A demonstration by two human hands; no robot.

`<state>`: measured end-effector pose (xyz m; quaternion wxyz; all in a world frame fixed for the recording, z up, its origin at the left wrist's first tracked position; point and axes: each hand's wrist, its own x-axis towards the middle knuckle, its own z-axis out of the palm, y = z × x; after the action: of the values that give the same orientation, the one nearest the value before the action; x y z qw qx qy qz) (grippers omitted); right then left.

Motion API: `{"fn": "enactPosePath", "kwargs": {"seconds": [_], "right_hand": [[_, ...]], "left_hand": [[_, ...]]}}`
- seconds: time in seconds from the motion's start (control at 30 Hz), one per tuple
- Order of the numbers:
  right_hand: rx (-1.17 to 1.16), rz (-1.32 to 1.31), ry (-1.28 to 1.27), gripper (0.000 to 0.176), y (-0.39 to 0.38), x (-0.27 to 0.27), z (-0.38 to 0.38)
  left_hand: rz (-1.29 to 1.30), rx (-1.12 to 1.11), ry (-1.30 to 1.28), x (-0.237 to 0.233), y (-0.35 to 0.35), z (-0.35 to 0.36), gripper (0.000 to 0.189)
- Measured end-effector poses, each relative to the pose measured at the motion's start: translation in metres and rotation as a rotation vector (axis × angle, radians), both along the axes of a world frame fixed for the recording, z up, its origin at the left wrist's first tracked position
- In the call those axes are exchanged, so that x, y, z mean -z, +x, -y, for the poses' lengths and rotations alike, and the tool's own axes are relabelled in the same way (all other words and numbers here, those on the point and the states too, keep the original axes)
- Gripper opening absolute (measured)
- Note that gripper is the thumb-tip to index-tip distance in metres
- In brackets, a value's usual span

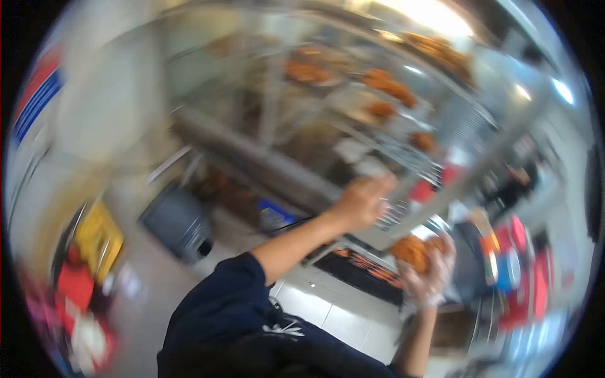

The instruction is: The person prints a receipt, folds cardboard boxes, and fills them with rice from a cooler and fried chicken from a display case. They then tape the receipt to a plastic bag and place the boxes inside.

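Fried food pieces (411, 252), golden brown, rest in my right hand (428, 277), which wears a clear plastic glove and is curled round them at the lower right. My left hand (365, 203) is bare and raised near the lower edge of a glass display cabinet (252, 154). Its fingers are bent together, blurred, and whatever is between them cannot be made out. Inside the cabinet, more fried pieces (387, 85) lie on trays and racks.
A grey bin (178, 223) stands on the floor at the left, near a yellow container (99, 242) and red bags (74, 286). Another person (517, 183) is at the right, beyond red and blue containers (509, 269). A dark tray with orange items (359, 271) lies below the cabinet.
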<state>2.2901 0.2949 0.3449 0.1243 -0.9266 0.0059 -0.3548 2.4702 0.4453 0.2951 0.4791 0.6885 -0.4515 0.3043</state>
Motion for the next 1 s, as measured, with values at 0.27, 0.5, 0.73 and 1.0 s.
{"fn": "enactPosePath", "kwargs": {"seconds": [0.27,0.5,0.73,1.0], "right_hand": [[-0.654,-0.385,1.028,0.053,-0.019,0.086,-0.019],[-1.106,-0.604,0.974,0.040,-0.033,0.124,-0.169],[-1.636,-0.753,0.354,0.038,-0.164,0.117,-0.447],[-1.745,-0.718,0.148,0.039,-0.281,0.186,-0.704]], "left_hand": [[-0.274,-0.478,0.038,0.043,-0.165,-0.218,0.025],[-0.337,-1.368,-0.077,0.097,-0.352,-0.438,0.024],[-0.399,-1.941,0.114,0.102,-0.596,-0.625,0.039],[-0.840,-2.124,0.519,0.119,-0.736,-0.745,0.055]]}}
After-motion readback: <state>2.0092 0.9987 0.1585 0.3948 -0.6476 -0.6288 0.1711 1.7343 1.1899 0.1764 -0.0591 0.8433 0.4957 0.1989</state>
